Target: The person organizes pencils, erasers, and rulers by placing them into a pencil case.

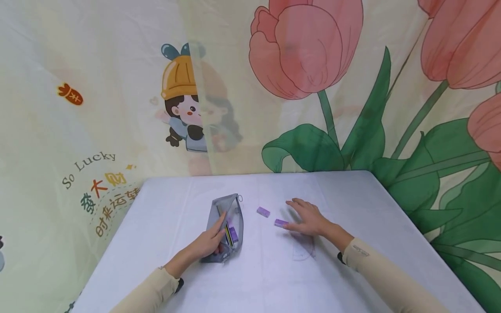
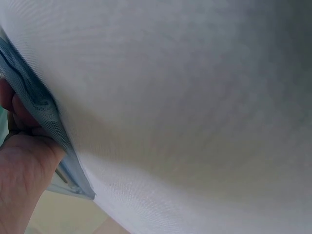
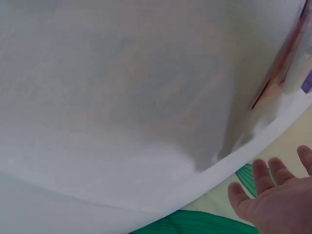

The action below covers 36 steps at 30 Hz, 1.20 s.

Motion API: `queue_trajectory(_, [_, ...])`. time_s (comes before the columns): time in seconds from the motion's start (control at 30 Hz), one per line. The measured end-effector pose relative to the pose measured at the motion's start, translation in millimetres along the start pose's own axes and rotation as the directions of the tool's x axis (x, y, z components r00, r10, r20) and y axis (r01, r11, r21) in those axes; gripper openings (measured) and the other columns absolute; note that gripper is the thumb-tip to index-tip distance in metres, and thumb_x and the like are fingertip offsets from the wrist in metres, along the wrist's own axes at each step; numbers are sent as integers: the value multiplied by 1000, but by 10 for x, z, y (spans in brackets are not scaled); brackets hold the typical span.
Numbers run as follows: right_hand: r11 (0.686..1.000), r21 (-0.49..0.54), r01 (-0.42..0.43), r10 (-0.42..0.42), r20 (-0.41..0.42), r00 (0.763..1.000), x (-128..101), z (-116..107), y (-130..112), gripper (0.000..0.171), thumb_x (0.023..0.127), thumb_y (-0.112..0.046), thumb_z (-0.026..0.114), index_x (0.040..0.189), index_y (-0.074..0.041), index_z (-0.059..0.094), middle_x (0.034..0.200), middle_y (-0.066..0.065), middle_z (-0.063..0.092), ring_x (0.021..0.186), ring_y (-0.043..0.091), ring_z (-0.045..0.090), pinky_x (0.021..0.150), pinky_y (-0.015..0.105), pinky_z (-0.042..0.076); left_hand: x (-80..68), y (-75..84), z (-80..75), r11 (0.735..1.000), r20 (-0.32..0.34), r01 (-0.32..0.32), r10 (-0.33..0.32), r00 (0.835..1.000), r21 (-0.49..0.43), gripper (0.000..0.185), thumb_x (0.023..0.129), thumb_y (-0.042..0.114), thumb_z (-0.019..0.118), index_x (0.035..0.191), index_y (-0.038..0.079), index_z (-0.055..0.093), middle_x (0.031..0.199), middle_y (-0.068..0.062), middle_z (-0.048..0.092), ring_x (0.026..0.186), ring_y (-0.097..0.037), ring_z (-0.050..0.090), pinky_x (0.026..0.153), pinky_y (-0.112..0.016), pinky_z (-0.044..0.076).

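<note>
The grey mesh pencil pouch [image 1: 225, 228] lies on the white-covered counter [image 1: 258, 278], and everything else sits in relation to it. The left hand [image 1: 209, 244] grips the pouch along its near left edge, thumb and fingers curled onto the mesh; this seems to pin the pouch down and spread its zipped mouth, so that the pencils and a purple piece inside show through the opening. The left wrist view confirms the hold: the fingers [image 2: 19, 109] bunch the mesh against the palm, with the counter cloth filling the rest of the view.

To the right of the pouch, two small purple erasers lie loose on the counter. The farther eraser [image 1: 263, 211] sits apart from both hands. The nearer eraser [image 1: 280, 223] lies just at the tips of the right hand [image 1: 307, 218], whose fingers are spread wide and flat over the counter, holding nothing; whether they touch the eraser cannot be told. The right wrist view shows the same open palm with fingers [image 3: 263, 175] extended.

A faint clear ruler or set square [image 1: 303, 250] appears to lie right of the pouch, under the right wrist
</note>
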State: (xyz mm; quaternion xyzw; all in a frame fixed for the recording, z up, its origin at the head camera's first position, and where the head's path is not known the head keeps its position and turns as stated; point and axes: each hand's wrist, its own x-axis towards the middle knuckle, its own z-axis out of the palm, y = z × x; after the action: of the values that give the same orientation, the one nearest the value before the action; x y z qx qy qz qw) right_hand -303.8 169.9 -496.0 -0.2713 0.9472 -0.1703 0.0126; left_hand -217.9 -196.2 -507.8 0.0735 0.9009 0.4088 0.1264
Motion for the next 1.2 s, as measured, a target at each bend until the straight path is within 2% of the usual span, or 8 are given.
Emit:
queue_trajectory(0.1, [999,36,-16,15,28,999,27,11,-49,86,80,-64,70,146,-14,47,143,16,49,132,36,47,104,63,35,4,-8,2,1000,1,-2,2,1000,-4,60,108,29,36,159,36,5,66,-3,62,60,-16,58,78,-36,46])
queue_trajectory(0.2, [992,118,-33,25,70,997,55,38,-95,82,79,-59,75,143,-15,51,131,11,57,121,29,53,100,57,39,7,-21,6,1000,3,-4,4,1000,-9,60,108,29,36,159,36,4,66,-3,62,60,-17,58,77,-36,45])
queue_trajectory(0.37, [962,267,-63,33,117,993,107,76,-150,73,79,-44,82,138,-11,54,115,7,61,104,20,56,93,46,45,7,-38,15,1000,6,-7,7,1000,-17,61,108,28,36,160,35,4,66,-4,61,61,-17,59,74,-35,46])
queue_trajectory(0.47, [949,303,-89,52,129,990,130,92,-176,66,79,-35,84,134,-11,57,109,5,62,98,18,55,90,41,47,2,-37,18,1000,7,-8,8,1000,-21,61,108,29,37,160,36,4,65,-4,61,61,-17,59,73,-34,46])
queue_trajectory(0.6, [948,298,-108,69,137,988,158,114,-199,54,80,-26,83,127,-13,61,103,2,61,93,16,55,87,37,47,-1,-36,18,1000,7,-4,5,1000,-23,61,108,30,37,159,38,5,65,-5,61,61,-17,59,72,-34,45])
queue_trajectory(0.87, [976,216,-33,17,72,997,193,166,-226,27,83,-13,79,108,-7,73,92,0,63,84,11,55,78,31,49,-8,-41,11,1000,5,-2,2,1000,-28,60,108,30,37,159,38,5,65,-4,61,61,-17,59,72,-34,46])
queue_trajectory(1.2, [984,173,-52,45,43,998,247,220,-326,21,83,-10,78,104,-8,75,89,-2,62,80,9,53,74,29,48,-3,-33,0,1000,17,-10,10,1000,-29,61,108,29,36,159,37,5,66,-4,62,61,-17,59,71,-33,46])
